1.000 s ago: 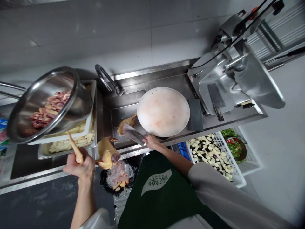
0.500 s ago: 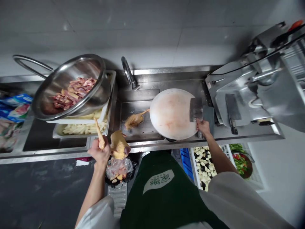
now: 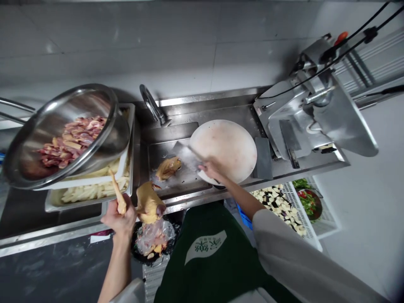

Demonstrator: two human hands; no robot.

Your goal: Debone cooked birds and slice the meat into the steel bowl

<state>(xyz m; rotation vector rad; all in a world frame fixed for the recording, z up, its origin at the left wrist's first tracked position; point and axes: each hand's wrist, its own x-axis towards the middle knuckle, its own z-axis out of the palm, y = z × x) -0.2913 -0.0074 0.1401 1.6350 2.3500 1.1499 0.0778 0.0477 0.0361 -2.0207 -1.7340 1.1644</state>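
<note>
Left hand [image 3: 120,215] gripping yellow-skinned poultry [image 3: 148,203], right hand [image 3: 211,171] grasping a cleaver [image 3: 188,155].
The left fingers are clenching the poultry, its body hanging by the sink's [image 3: 157,151] front edge; the right fingers are wrapping the handle, the blurred blade reaching past the white board [image 3: 229,147]. A smaller piece [image 3: 168,168] is lying in the sink; a bowl [image 3: 118,132] is holding cut meat [image 3: 74,143].

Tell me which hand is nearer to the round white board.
Right. The right hand, gripping a cleaver, is over the near left part of the round white board; the left hand, holding poultry, is well off to its left.
</note>
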